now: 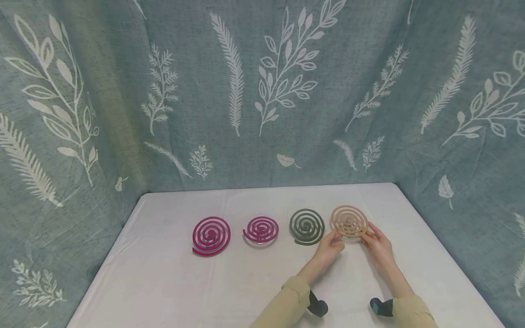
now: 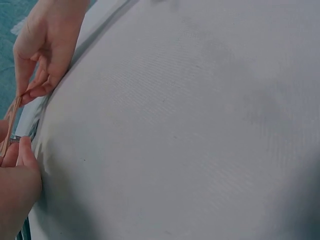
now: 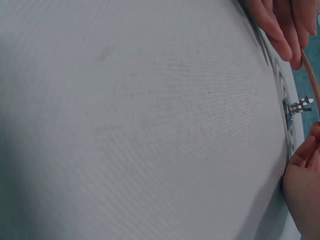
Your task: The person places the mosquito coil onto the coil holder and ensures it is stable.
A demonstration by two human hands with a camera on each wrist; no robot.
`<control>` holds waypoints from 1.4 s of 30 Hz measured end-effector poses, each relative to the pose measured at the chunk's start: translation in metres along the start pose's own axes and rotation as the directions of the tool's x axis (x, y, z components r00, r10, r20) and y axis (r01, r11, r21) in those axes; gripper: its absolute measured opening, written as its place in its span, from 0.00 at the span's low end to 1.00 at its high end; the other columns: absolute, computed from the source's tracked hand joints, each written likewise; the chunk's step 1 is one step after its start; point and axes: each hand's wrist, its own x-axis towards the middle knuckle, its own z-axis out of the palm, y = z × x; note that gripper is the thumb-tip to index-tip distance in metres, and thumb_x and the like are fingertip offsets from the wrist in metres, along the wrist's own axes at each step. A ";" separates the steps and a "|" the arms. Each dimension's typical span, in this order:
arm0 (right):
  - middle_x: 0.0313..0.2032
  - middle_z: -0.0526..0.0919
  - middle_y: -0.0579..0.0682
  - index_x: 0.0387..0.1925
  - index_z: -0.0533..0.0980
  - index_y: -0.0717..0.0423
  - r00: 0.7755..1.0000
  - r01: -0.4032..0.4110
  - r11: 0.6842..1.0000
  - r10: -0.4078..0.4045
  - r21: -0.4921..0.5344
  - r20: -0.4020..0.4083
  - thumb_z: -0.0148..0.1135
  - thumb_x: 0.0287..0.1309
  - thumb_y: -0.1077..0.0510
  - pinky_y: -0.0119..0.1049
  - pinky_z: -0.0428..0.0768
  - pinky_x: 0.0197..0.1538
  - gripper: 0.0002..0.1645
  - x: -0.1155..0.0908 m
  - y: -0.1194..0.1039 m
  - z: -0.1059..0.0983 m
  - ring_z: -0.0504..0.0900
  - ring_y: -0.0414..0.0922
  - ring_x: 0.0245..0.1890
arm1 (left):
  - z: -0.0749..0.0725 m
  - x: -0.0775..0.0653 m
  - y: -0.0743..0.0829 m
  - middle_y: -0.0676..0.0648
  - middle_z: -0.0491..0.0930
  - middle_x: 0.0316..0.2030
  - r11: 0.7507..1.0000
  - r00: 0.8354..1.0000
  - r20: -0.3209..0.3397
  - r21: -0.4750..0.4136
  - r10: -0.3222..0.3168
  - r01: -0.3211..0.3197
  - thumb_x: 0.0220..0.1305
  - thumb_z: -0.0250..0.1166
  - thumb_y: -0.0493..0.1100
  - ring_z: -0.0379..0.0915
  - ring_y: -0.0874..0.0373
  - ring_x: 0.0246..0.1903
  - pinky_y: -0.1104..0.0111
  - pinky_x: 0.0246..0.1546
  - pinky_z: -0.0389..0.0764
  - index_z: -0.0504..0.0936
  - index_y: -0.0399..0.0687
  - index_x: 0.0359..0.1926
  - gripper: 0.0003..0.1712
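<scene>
Both hands hold a tan mosquito coil (image 1: 348,208) by its near edge, at the right end of a row of coils. My left hand (image 1: 329,249) pinches the coil's left side, and my right hand (image 1: 379,248) grips its right side. In the right wrist view the coil (image 3: 310,75) shows edge-on between the right hand (image 3: 305,185) and the left hand (image 3: 280,25). A small perforated metal piece (image 3: 300,106) stands close beside it. Just left of my left hand is a dark green coil (image 1: 306,243).
Two magenta coils, one at far left (image 1: 211,254) and one nearer the middle (image 1: 274,234), lie on the white-covered table (image 1: 172,291). A pale rim shows beneath the middle one. A leaf-patterned blue-green curtain (image 1: 246,159) hangs around the back and sides.
</scene>
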 end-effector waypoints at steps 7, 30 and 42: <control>0.31 0.76 0.27 0.73 0.43 0.59 0.999 0.033 0.999 -0.033 0.042 0.001 0.47 0.66 0.66 0.17 0.74 0.50 0.39 0.002 0.001 0.000 0.76 0.23 0.39 | 0.002 0.002 -0.004 0.40 0.73 0.58 0.998 0.999 0.006 -0.033 0.048 -0.048 0.59 0.58 0.30 0.75 0.55 0.50 0.66 0.48 0.78 0.56 0.37 0.70 0.38; 0.35 0.74 0.31 0.73 0.43 0.62 0.999 0.044 0.999 -0.044 0.011 0.000 0.47 0.67 0.65 0.17 0.74 0.49 0.38 0.005 0.002 0.002 0.75 0.23 0.39 | 0.000 0.003 -0.005 0.45 0.74 0.57 1.000 1.000 -0.017 -0.028 0.004 -0.004 0.61 0.59 0.33 0.75 0.58 0.48 0.66 0.49 0.78 0.60 0.41 0.69 0.35; 0.32 0.74 0.27 0.72 0.42 0.65 0.998 0.060 0.998 -0.060 -0.023 0.029 0.45 0.68 0.64 0.17 0.74 0.50 0.38 0.004 -0.003 -0.001 0.75 0.22 0.38 | 0.001 0.003 -0.005 0.47 0.74 0.56 0.998 1.000 -0.022 -0.056 -0.014 0.013 0.61 0.58 0.34 0.75 0.60 0.46 0.67 0.49 0.78 0.60 0.42 0.69 0.35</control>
